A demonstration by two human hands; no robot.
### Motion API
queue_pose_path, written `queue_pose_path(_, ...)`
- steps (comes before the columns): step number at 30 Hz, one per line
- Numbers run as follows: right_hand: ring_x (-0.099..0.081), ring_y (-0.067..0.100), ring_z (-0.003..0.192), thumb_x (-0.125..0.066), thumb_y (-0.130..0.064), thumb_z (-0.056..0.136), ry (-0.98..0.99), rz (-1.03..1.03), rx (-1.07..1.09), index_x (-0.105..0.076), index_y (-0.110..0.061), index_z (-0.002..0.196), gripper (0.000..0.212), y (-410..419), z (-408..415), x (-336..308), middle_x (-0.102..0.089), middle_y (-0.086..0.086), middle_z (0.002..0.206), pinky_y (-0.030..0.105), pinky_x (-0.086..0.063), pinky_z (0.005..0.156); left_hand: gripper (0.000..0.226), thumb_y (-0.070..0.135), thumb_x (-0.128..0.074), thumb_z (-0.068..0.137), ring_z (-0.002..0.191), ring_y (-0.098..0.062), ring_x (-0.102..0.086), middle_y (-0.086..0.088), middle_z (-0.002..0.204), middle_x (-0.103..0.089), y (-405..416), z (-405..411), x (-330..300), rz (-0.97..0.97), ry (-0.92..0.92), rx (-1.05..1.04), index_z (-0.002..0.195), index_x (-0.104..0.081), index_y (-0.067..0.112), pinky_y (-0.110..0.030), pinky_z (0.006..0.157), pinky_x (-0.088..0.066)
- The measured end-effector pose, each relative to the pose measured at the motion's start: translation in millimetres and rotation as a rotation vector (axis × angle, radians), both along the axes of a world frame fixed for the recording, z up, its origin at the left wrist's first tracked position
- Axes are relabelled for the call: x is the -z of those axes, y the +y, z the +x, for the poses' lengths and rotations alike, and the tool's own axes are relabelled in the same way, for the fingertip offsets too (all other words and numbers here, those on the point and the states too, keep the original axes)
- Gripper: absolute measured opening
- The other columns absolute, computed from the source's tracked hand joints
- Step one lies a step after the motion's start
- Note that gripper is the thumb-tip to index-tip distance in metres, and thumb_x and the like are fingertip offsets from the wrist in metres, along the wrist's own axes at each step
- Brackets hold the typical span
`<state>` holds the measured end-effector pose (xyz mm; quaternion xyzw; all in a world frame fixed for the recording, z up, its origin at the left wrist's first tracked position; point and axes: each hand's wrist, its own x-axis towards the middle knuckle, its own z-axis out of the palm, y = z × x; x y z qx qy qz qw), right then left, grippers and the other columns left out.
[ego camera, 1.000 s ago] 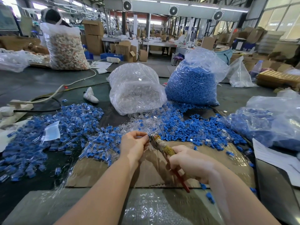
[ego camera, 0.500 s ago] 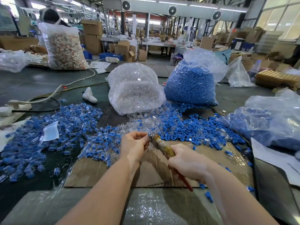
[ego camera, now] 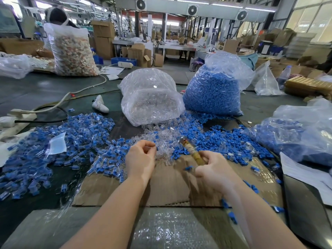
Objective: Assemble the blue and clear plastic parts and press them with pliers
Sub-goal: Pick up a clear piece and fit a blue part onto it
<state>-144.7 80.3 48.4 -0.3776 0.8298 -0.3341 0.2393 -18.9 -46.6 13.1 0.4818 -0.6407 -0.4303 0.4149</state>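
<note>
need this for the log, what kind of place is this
Most likely a factory or assembly workshop floor. Bulk bags of blue parts and clear parts stand on the work table, cardboard boxes are stacked behind, and ventilation fans hang overhead.

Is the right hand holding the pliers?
Yes, the right hand grips the pliers by their handles, nose pointing up and away over the cardboard.

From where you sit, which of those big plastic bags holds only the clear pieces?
The slumped bag of clear parts, straight ahead of the hands. The taller bag of blue parts stands on its right, and the far-left bag holds pale orange-and-white bits.
</note>
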Motion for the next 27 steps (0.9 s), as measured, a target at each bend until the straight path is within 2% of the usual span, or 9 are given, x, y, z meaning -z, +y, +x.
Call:
queue_pose_path(2, -0.055, 0.022, 0.095, -0.062, -0.013, 0.075, 0.227, 0.102, 0.095, -0.050, -0.015, 0.124, 0.050, -0.5, -14.2, 4.1, -0.056, 0.004, 0.108, 0.040, -0.049, 0.082, 0.007, 0.019, -0.059, 0.091, 0.066, -0.005, -0.055, 0.007, 0.080, -0.062, -5.9, 11.2, -1.3, -0.182, -0.203, -0.065, 0.092, -0.066, 0.022, -0.014, 0.052, -0.037)
queue_pose_path(3, -0.053, 0.024, 0.102, -0.064, -0.020, 0.077, 0.298, 0.146, 0.126, -0.048, -0.018, 0.128, 0.054, -0.1, -21.0, 5.8, -0.054, 0.004, 0.114, 0.043, -0.047, 0.088, 0.011, 0.022, -0.057, 0.092, 0.071, -0.010, -0.055, 0.005, 0.086, -0.063, -10.0, 17.3, -0.4, -0.247, -0.297, -0.104, 0.096, -0.066, 0.024, -0.019, 0.056, -0.040)
queue_pose_path(7, -0.044, 0.027, 0.118, -0.063, -0.051, 0.080, 0.479, 0.266, 0.187, -0.048, -0.019, 0.126, 0.058, 2.8, -43.4, 11.9, -0.051, 0.008, 0.125, 0.046, -0.039, 0.099, 0.020, 0.023, -0.054, 0.094, 0.093, -0.021, -0.050, -0.002, 0.103, -0.060, -26.5, 38.6, 6.6, -0.379, -0.606, -0.221, 0.106, -0.068, 0.029, -0.035, 0.077, -0.036)
queue_pose_path(12, -0.042, 0.029, 0.122, -0.054, -0.061, 0.083, 0.603, 0.378, 0.199, -0.043, -0.017, 0.134, 0.068, 3.3, -63.1, 21.3, -0.049, 0.011, 0.129, 0.044, -0.038, 0.102, 0.029, 0.019, -0.052, 0.094, 0.099, -0.020, -0.043, 0.003, 0.106, -0.056, -32.8, 44.6, 11.1, -0.351, -0.764, -0.224, 0.115, -0.064, 0.034, -0.036, 0.085, -0.032)
queue_pose_path(15, -0.042, 0.029, 0.122, -0.051, -0.064, 0.083, 0.645, 0.421, 0.193, -0.043, -0.017, 0.134, 0.070, 3.9, -67.0, 25.8, -0.050, 0.011, 0.129, 0.042, -0.038, 0.102, 0.032, 0.019, -0.054, 0.092, 0.106, -0.019, -0.039, 0.003, 0.114, -0.052, -28.0, 39.5, 12.0, -0.389, -0.740, -0.219, 0.121, -0.059, 0.032, -0.036, 0.090, -0.030)
queue_pose_path(17, -0.042, 0.030, 0.123, -0.049, -0.065, 0.084, 0.660, 0.437, 0.188, -0.042, -0.018, 0.136, 0.071, 4.1, -67.5, 27.6, -0.049, 0.012, 0.131, 0.041, -0.037, 0.103, 0.031, 0.017, -0.059, 0.089, 0.104, -0.016, -0.038, 0.003, 0.110, -0.052, -20.3, 32.9, 12.8, -0.442, -0.598, -0.179, 0.119, -0.061, 0.026, -0.031, 0.092, -0.028)
queue_pose_path(20, -0.042, 0.029, 0.123, -0.046, -0.066, 0.085, 0.661, 0.447, 0.168, -0.041, -0.018, 0.135, 0.070, 3.5, -69.5, 29.8, -0.049, 0.012, 0.131, 0.042, -0.036, 0.104, 0.023, 0.010, -0.061, 0.087, 0.096, -0.007, -0.035, 0.005, 0.100, -0.053, -6.2, 19.1, 14.7, -0.471, -0.389, -0.015, 0.109, -0.065, 0.017, -0.016, 0.083, -0.026)
queue_pose_path(24, -0.038, 0.031, 0.128, -0.043, -0.066, 0.086, 0.630, 0.494, 0.144, -0.035, -0.019, 0.139, 0.071, 3.2, -70.0, 28.2, -0.044, 0.013, 0.138, 0.045, -0.033, 0.107, 0.018, 0.010, -0.059, 0.089, 0.091, -0.004, -0.043, 0.011, 0.091, -0.049, 7.8, 2.5, 22.1, -0.450, -0.335, 0.149, 0.105, -0.066, 0.014, -0.011, 0.076, -0.033)
queue_pose_path(27, -0.034, 0.031, 0.130, -0.044, -0.064, 0.087, 0.704, 0.466, 0.166, -0.035, -0.021, 0.139, 0.068, 3.2, -61.6, 24.7, -0.040, 0.013, 0.139, 0.047, -0.027, 0.110, 0.021, 0.009, -0.057, 0.090, 0.088, -0.004, -0.049, 0.009, 0.095, -0.054, 16.1, -7.3, 28.9, -0.440, -0.342, 0.223, 0.108, -0.065, 0.014, -0.010, 0.075, -0.038)
